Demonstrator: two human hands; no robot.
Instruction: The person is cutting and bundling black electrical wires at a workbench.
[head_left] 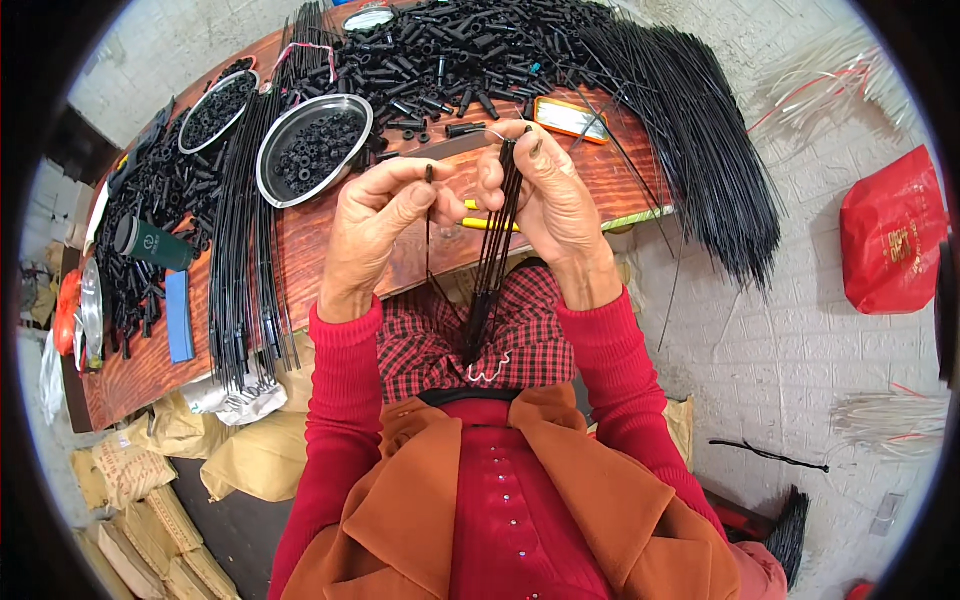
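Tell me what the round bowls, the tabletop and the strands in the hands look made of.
Round bowls: likely metal, with bright, shiny silver rims. Tabletop: wood, reddish-brown and glossy, with visible grain. Strands gripped by the right hand: thin, black and flexible, probably plastic or cord; unclear.

1. The worktop (330,240) is reddish wood, varnished, with a visible grain.
2. The round bowl (314,150) is shiny bare metal.
3. The small black tubes (450,60) look like matt plastic.
4. The thin black cords (497,240) have a slight sheen.
5. The sleeves (335,420) are soft red knit cloth.
6. The sacks (255,455) are dull, creased brown paper.
7. The red bag (893,230) is glossy.
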